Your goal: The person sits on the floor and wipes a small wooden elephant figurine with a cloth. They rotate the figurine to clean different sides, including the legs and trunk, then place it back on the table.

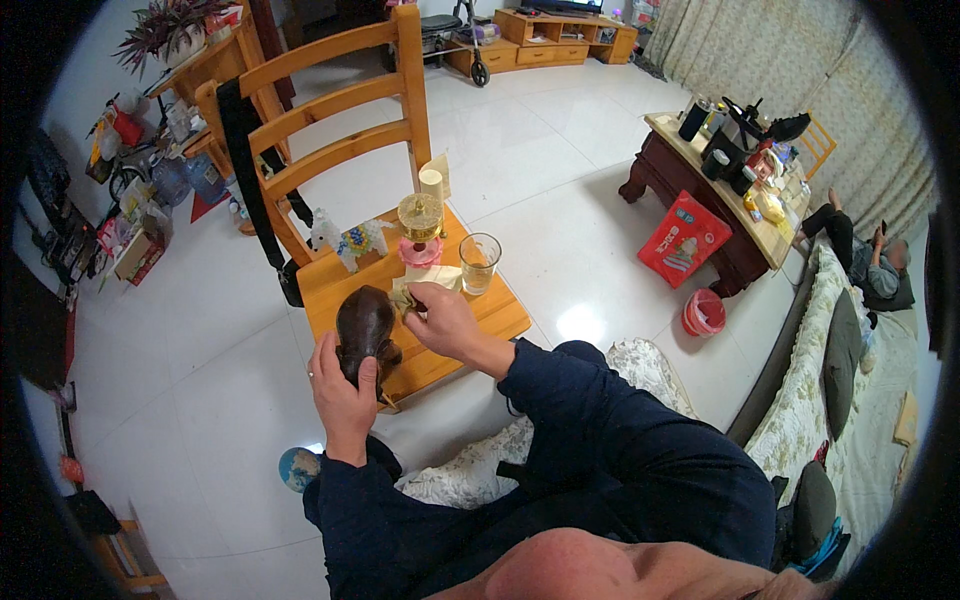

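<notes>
On the seat of a wooden chair [439, 360] rests a dark brown, glossy carved figure [364, 322], which looks like an elephant. My left hand [346, 390] grips its near end, thumb on top. A crumpled piece of pale cloth or paper [403, 298] is pinched in my right hand [444, 319], close to the figure's right side. Just beyond lie folded pale tissue [442, 277] and a clear drinking glass [480, 262]. A gold-coloured ornament [421, 217] on a pink base and a beaded white animal figure [351, 238] stand near the chair's back.
A black strap [238, 150] hangs over the chair's backrest. To the right are a cluttered table [757, 240], a red package [684, 238] and a red bin [703, 313]. A person [877, 262] reclines on the sofa [810, 322]. A small globe [298, 468] is by my left leg.
</notes>
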Demonstrator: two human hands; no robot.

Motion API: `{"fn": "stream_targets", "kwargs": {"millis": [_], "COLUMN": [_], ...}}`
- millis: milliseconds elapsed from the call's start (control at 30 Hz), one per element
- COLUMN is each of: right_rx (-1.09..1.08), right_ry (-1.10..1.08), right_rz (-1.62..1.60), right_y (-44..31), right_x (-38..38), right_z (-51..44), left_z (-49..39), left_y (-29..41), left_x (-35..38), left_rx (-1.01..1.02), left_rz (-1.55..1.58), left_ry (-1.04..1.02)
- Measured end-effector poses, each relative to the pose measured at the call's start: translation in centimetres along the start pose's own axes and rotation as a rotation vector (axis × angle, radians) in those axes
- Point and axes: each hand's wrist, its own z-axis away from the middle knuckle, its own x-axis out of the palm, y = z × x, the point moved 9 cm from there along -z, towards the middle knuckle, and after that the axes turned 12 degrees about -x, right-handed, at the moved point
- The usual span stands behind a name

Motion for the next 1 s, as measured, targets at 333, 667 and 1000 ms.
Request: {"fn": "stream_targets", "kwargs": {"millis": [333, 667, 1000], "right_rx": [-0.281, -0.521, -0.429], "right_ry": [-0.235, -0.119, -0.222], "right_rz": [-0.611, -0.124, -0.063], "right_y": [-5.8, -7.6, -6.0], "right_x": [1.8, 1.9, 5.6], "right_z": [0.8, 1.8, 2.9], "left_z": [0.8, -1.4, -1.9], "left_y": [3.4, -3.6, -3.9], "left_x": [-1.6, -3.2, -0.4], "left_rx": [0.287, -0.087, -0.087], "left_rz": [0.182, 0.546, 0.406], "left_ry": [0.051, 0.248, 0.033]}}
